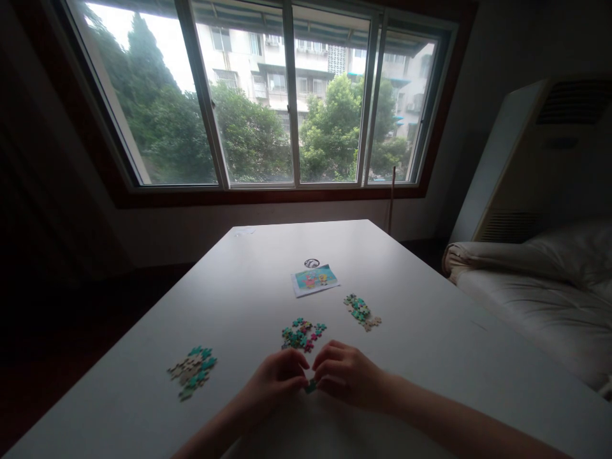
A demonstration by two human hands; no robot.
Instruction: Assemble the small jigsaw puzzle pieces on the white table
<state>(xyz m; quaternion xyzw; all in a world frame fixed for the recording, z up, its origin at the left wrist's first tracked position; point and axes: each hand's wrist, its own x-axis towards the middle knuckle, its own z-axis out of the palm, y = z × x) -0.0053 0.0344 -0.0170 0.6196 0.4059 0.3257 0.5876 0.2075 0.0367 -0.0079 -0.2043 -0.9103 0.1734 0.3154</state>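
Both my hands meet near the front of the white table point(430, 331). My left hand point(275, 379) and my right hand point(347, 373) have their fingers curled and pinch a small teal puzzle piece point(311, 386) between them. Just beyond the fingers lies a loose heap of teal and pink puzzle pieces point(302, 335). A second heap of teal and tan pieces point(192, 370) lies to the left. A third small heap point(362, 312) lies to the right, farther back. A printed colour picture card point(314, 280) rests behind the heaps, with a small round dark object point(311, 262) beyond it.
A wide window point(287, 95) with trees and buildings outside fills the far wall. A white bed or sofa with bedding point(540, 287) stands right of the table, with a tall white air-conditioning unit point(530, 153) behind it. The floor to the left is dark.
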